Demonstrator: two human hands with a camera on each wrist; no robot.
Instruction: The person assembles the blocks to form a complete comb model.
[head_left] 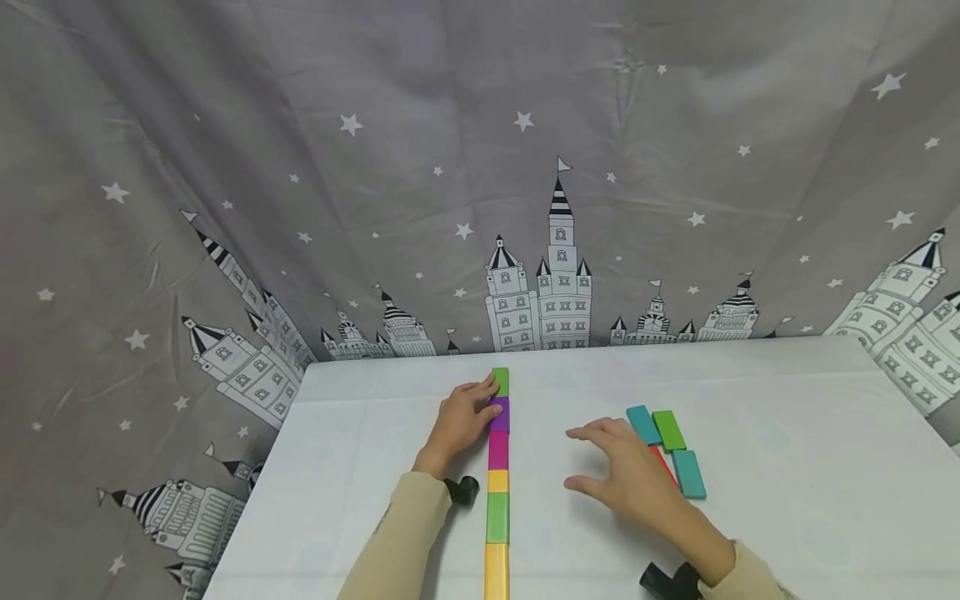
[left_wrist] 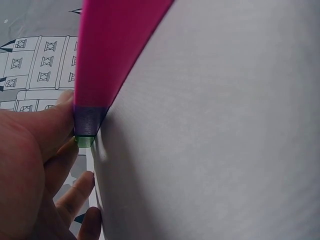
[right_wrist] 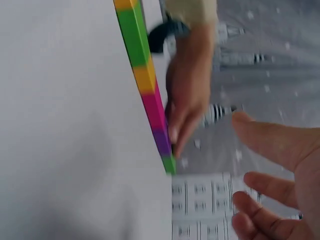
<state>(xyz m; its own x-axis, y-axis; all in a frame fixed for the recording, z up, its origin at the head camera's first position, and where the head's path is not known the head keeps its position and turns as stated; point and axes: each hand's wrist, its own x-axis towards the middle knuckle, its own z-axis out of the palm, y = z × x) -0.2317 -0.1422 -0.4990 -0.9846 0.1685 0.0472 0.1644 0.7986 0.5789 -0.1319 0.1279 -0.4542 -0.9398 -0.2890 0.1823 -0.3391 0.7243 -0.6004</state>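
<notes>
A straight row of coloured blocks runs from the table's back edge toward me. From the far end come a green block (head_left: 501, 381), a purple block (head_left: 500, 414), a magenta block (head_left: 498, 450), a small yellow block (head_left: 498, 481), a light green block (head_left: 497, 517) and a longer yellow block (head_left: 497, 571). My left hand (head_left: 461, 421) touches the row's left side, fingers by the far green block and thumb against the purple one. Between the row and some loose blocks, my right hand (head_left: 622, 471) hovers with fingers and thumb spread, holding nothing.
Right of my right hand lie two teal blocks (head_left: 689, 474), a green block (head_left: 669, 430) and a partly hidden red block (head_left: 665, 467). A white cloth covers the table (head_left: 825, 500). Behind it hangs a grey curtain (head_left: 637, 83) printed with castles and stars.
</notes>
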